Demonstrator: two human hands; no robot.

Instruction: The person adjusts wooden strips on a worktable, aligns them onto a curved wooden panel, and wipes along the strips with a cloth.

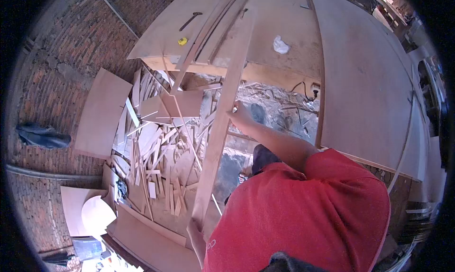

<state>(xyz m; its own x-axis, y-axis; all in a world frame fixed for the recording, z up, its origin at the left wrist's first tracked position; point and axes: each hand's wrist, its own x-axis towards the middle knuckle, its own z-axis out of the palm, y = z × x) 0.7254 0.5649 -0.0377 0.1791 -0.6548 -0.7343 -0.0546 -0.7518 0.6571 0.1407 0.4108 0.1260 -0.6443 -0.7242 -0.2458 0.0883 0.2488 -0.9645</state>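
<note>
A long, narrow wooden board runs from beside my body up to the worktable, its far part lying over the tabletop. My right hand grips the board's edge near the middle of its length, arm stretched out. At the near end, my left hand is closed around the board, partly hidden by my red shirt. Beside the board's far part, several long wood strips lie on the table. A hammer, a yellow tape measure and a crumpled white piece rest there too.
Wood offcuts cover the floor left of the board. A large wooden panel stretches along the right. A black plug and cord hang at the table's front edge. Sheets lean against the brick wall.
</note>
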